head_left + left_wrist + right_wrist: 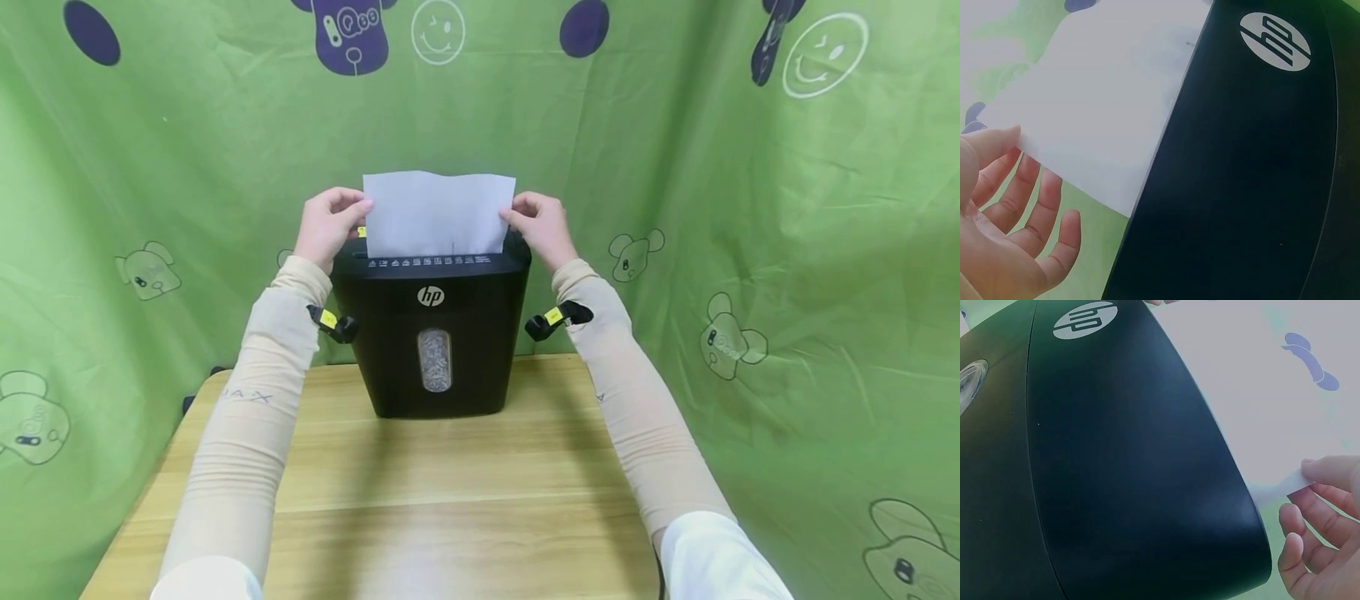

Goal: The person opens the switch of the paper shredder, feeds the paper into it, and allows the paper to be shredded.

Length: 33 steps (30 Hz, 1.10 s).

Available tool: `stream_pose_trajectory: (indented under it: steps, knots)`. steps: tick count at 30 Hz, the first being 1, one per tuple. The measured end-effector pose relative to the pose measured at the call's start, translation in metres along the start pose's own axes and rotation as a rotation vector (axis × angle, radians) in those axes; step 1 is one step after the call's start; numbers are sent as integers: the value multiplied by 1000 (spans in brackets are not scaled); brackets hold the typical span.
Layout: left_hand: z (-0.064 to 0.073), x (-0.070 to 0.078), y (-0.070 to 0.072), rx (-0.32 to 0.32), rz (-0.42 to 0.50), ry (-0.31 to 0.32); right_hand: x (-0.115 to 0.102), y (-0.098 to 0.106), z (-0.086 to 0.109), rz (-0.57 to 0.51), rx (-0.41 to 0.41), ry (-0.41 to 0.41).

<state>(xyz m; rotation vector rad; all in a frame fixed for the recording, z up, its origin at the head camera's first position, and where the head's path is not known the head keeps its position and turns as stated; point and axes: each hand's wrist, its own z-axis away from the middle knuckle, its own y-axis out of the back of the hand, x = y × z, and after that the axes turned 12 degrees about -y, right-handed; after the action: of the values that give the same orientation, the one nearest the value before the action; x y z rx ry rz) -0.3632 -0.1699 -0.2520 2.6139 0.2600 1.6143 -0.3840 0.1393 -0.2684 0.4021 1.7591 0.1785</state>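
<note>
A white sheet of paper (pixel 438 212) stands upright over the top of a black paper shredder (pixel 390 333), its lower edge at the slot area behind the row of small icons. My left hand (pixel 330 223) pinches the sheet's left edge between thumb and fingers. On the opposite edge, my right hand (pixel 542 223) pinches the paper in the same way. In the left wrist view the thumb of the left hand (pixel 1016 219) lies on the sheet, the other fingers loosely spread. The right wrist view has the right hand (pixel 1325 519) gripping a corner-side edge of the paper.
The shredder stands at the back of a wooden table (pixel 450 500). Paper shreds show through its oval window (pixel 435 360). A green patterned curtain (pixel 480 117) hangs close behind and at both sides. A dark cable (pixel 660 575) runs by the right sleeve.
</note>
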Motion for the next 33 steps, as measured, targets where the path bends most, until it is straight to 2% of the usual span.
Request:
stream_pose_trajectory:
  steps: [16, 24, 33]
  knots:
    - [5, 0, 1, -3, -8, -19, 3, -2, 1, -25, -1, 2]
    - [5, -4, 1, -9, -20, -30, 5, -2, 2, -45, -9, 10]
    - [8, -8, 8, -2, -25, -16, 12, 7, 2, -63, -18, -11]
